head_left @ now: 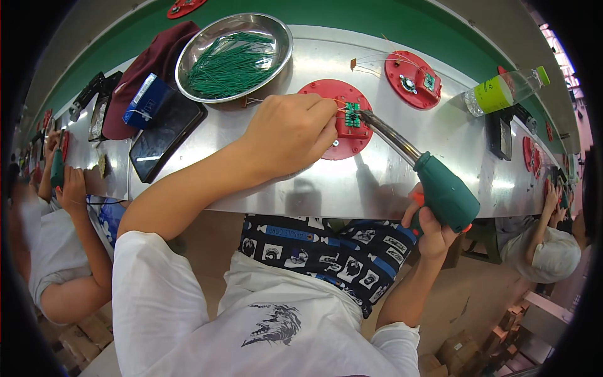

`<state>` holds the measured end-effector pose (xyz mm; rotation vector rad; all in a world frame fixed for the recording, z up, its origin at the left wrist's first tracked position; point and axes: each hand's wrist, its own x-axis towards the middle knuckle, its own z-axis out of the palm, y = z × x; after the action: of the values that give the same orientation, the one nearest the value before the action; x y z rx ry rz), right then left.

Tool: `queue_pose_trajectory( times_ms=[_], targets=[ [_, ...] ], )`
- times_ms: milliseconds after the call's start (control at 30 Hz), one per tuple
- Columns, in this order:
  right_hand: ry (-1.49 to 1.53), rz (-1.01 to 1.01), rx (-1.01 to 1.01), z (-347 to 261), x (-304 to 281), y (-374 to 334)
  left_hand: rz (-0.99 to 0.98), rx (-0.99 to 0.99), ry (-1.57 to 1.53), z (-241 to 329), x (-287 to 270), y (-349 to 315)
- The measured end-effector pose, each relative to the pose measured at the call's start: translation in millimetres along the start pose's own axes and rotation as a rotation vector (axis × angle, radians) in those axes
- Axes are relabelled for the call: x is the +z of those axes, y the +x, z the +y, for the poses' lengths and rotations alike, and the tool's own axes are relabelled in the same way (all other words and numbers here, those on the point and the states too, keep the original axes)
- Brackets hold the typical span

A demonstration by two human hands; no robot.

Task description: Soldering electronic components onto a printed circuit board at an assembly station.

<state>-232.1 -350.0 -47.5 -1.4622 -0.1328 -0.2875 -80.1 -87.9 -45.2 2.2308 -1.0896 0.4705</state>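
My right hand (433, 229) is closed around the handle of a green soldering gun (447, 191) with an orange trigger. Its metal tip meets a small green circuit board (353, 115) fixed on a round red plastic housing (355, 143). From the other side my left hand (294, 133) comes over the housing's left part, fingers pinched by the board on a thin wire. Thin orange and white wires run beside those fingertips; the exact grip is partly hidden by the hand. Behind my left hand, a steel bowl (286, 53) holds many thin green wires (232, 69).
A second red housing (402, 94) with wires lies back right, near a plastic bottle (499, 94) on its side. At left are a black phone (166, 141), a blue box (144, 103) and a maroon cap (141, 72). Other people work at both sides of the metal table (251, 198).
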Motion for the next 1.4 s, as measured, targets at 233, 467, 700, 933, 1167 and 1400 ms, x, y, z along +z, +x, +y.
queue_pose_trajectory(
  times_ms=[233,467,700,933,1167,1400],
  targets=[
    [-0.027,-0.027,0.055,-4.4,-2.6,3.9,0.061,0.016,-0.022,1.3,2.8,1.9],
    [-0.048,-0.003,0.100,-6.0,-0.9,7.2,0.084,0.038,-0.017,0.6,4.5,2.5],
    [0.002,0.013,0.150,-1.3,-3.7,10.3,0.078,0.040,0.000,-1.0,6.7,0.3],
    [0.005,0.117,-0.037,7.8,-4.9,10.8,0.082,0.049,0.019,-0.5,7.7,0.0],
    [0.029,0.112,-0.039,7.2,-5.9,13.5,0.079,0.060,0.023,0.8,6.4,2.1],
    [-0.009,0.142,-0.054,7.1,-6.4,14.5,0.062,0.042,0.014,-0.6,8.1,2.8]
  ],
)
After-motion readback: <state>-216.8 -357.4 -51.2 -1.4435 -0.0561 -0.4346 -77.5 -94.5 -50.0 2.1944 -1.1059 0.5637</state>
